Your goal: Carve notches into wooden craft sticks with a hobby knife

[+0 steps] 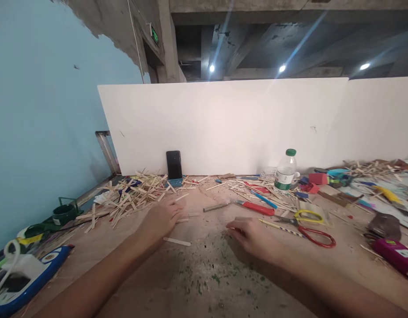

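My left hand (161, 221) lies low over the tabletop, fingers stretched forward and apart, among a few loose wooden craft sticks. One craft stick (176, 241) lies just below its wrist side, and another (182, 197) lies beyond its fingertips. Whether the fingers touch a stick beneath them is hard to see. Opposite it, my right hand (248, 236) rests with its fingers loosely bent and a gap at the thumb; nothing shows between them. Close to that hand are a patterned yellow stick (281, 228), scissors with one yellow and one red handle (318, 236), and a red-handled utility knife (258, 208).
A large heap of craft sticks (137, 196) sits at the back left beside a propped phone (174, 165). A bottle with a green cap (285, 171) stands at the back right. A blue-and-white power strip (35, 278) is at the left edge; a white panel (224, 128) closes off the rear.
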Demonstrator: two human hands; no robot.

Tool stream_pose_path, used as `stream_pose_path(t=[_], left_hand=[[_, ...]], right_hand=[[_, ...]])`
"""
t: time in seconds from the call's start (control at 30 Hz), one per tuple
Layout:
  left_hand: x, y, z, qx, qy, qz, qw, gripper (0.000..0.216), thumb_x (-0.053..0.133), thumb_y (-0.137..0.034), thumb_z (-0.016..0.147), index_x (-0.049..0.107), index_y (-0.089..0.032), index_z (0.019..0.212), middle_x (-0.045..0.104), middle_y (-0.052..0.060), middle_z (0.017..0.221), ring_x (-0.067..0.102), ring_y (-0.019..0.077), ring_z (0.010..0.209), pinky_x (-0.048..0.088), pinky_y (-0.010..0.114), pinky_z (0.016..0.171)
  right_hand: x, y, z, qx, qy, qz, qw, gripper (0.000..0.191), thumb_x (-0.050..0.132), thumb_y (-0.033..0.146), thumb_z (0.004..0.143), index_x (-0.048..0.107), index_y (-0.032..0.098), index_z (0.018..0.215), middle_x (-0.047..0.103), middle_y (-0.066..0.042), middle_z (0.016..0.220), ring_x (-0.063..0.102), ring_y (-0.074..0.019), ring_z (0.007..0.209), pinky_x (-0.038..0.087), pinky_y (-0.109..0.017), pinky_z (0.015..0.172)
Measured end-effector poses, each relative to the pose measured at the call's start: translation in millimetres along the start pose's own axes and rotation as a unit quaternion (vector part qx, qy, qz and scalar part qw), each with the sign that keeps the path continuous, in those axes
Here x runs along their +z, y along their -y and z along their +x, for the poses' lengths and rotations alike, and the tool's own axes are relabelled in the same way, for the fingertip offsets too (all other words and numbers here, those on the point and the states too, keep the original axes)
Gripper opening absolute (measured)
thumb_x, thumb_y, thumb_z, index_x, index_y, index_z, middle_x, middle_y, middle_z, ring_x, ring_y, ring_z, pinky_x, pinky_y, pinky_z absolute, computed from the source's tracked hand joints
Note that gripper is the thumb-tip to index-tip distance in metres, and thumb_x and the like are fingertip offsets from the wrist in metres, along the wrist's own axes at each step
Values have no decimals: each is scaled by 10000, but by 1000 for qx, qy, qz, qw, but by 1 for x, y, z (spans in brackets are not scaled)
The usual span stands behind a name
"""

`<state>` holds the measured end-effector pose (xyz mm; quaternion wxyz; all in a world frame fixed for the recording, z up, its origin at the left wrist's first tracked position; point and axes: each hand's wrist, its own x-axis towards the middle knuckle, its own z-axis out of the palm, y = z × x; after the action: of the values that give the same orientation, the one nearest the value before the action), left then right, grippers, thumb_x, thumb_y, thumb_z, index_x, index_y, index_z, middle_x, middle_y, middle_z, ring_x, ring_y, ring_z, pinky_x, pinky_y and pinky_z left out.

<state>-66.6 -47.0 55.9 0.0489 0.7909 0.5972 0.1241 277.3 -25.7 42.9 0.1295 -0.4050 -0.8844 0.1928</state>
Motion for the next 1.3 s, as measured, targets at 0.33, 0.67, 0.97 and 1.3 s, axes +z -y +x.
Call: stream_pose_path(t=[0.33,0.67,0.97,1.3], left_hand=[[9,-24,-18,80,134,17,988,324,713,-481,1136,750,-165,1078,766,41,1029,752,198,947,666,412,926],[12,-26,-17,57,164,0,985,346,694,-484,1147,744,-161,1034,762,33,995,751,195,934,660,409,925],[13,-25,-16,56,163,-12,985,346,696,-478,1144,734,-163,1006,750,28,974,742,197,931,650,409,924],[17,-24,-16,55,162,-14,985,363,690,-497,1145,733,-164,1007,748,28,970,739,197,925,648,408,920]], right_hand=[[-4,15,-9,-2,79,-49,996,245,712,413,1128,767,177,1167,792,-58,1119,768,-192,956,678,-406,905],[-3,12,-9,-24,79,-44,996,240,720,406,1123,765,171,1146,790,-53,1099,768,-191,947,677,-405,899],[-4,13,-12,-30,72,-42,996,234,701,407,1134,765,183,1114,787,-48,1077,753,-177,915,671,-381,876],[-6,16,-11,-30,83,-46,995,228,713,395,1129,766,174,1132,790,-49,1085,764,-182,928,678,-393,886]])
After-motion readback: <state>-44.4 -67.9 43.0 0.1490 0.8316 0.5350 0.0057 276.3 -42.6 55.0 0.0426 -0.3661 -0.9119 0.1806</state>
